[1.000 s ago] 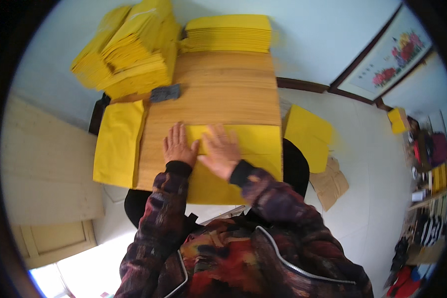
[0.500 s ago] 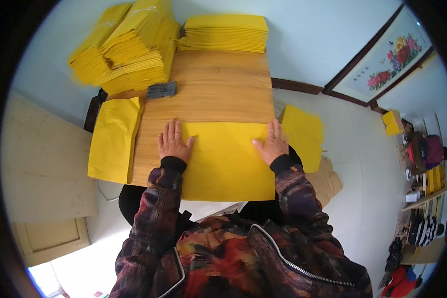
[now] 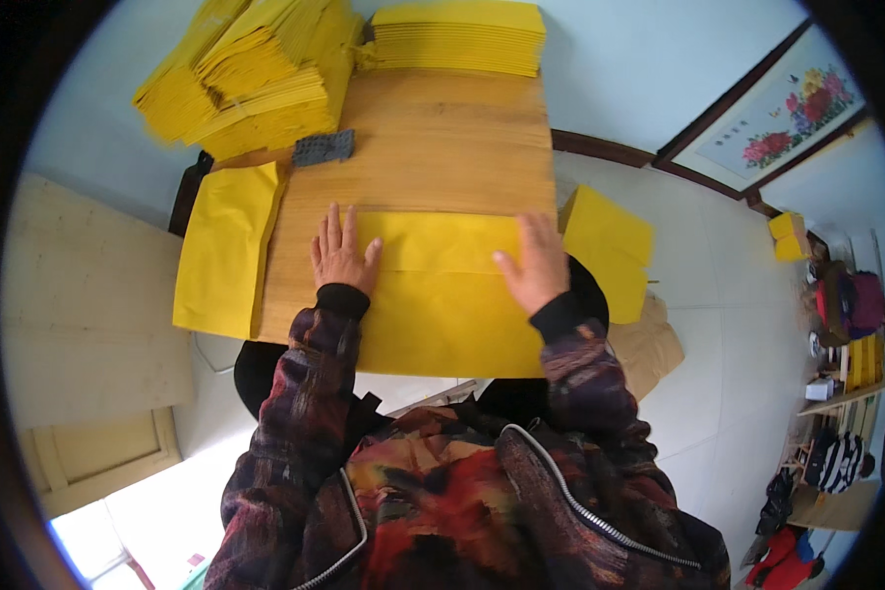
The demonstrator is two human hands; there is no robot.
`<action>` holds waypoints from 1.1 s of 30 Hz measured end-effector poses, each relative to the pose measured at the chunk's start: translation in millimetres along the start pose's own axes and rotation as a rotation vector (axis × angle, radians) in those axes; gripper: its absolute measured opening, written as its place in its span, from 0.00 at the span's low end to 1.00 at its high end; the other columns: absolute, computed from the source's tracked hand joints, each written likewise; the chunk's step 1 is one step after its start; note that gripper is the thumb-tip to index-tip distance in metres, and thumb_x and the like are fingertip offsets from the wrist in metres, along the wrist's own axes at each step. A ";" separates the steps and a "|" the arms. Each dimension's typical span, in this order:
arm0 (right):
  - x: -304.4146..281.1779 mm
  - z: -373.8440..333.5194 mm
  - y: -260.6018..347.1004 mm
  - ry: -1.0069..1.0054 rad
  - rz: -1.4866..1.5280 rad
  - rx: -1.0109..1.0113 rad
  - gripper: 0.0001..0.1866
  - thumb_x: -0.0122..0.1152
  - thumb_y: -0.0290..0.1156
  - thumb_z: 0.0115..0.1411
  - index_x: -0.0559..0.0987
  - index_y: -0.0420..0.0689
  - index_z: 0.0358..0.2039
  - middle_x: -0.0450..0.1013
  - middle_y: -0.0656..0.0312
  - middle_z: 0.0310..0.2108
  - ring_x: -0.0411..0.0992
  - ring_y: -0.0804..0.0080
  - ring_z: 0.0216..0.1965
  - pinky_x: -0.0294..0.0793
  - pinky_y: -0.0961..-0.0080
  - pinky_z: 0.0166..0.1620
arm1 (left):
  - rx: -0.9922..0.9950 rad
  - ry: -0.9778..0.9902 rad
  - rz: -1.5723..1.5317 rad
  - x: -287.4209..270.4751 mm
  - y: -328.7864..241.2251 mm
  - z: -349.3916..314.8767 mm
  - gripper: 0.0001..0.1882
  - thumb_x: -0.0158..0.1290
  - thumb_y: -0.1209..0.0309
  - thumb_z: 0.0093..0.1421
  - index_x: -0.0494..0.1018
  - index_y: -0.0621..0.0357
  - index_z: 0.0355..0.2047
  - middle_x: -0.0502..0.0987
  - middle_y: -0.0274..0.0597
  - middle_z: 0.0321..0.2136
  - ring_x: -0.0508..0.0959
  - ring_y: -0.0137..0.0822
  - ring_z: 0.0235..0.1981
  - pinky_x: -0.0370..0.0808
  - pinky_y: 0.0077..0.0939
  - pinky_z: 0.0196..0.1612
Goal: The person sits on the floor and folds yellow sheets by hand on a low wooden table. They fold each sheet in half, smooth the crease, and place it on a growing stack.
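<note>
A wide yellow paper piece (image 3: 452, 320) lies at the near end of the wooden table, with a crease running across its upper part. Its near part reaches toward my body. My left hand (image 3: 344, 254) is spread flat at its left edge, fingertips on the wood and thumb on the paper. At the right edge my right hand (image 3: 538, 265) rests with fingers stretched out and thumb over the paper. The right fingers are slightly blurred. Neither hand grips anything. Left of my left hand lies a folded yellow paper bag (image 3: 226, 251).
Bundled yellow paper stacks (image 3: 265, 79) fill the table's far left, and a neat yellow stack (image 3: 457, 39) sits beside them. A dark grey block (image 3: 323, 147) lies on the table (image 3: 442, 143). More yellow paper (image 3: 608, 241) and brown paper (image 3: 649, 344) stand off the right edge.
My right hand has shifted slightly inward over the paper's right edge. My left hand stays at the left edge. The whole view has tilted a little, so the table sits higher in it.
</note>
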State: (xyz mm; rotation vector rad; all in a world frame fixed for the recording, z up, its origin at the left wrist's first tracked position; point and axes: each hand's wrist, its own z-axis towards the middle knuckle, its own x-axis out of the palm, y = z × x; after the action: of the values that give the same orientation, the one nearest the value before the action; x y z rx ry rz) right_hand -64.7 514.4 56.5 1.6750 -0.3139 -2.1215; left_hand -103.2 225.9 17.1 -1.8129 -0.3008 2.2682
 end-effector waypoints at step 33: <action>-80.5 -106.1 -17.1 0.536 -0.056 -0.227 0.42 0.70 0.43 0.47 0.63 0.43 0.61 0.52 0.52 0.65 0.51 0.53 0.67 0.50 0.53 0.66 | 0.610 0.407 -0.002 -85.6 54.5 -107.1 0.43 0.65 0.65 0.42 0.62 0.50 0.60 0.62 0.43 0.62 0.60 0.44 0.64 0.56 0.43 0.65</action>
State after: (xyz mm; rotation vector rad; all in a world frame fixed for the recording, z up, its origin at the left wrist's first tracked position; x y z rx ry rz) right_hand 49.7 574.5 92.9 2.0355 0.1324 -1.5841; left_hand 17.2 150.7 57.4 -1.8411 0.4130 1.6618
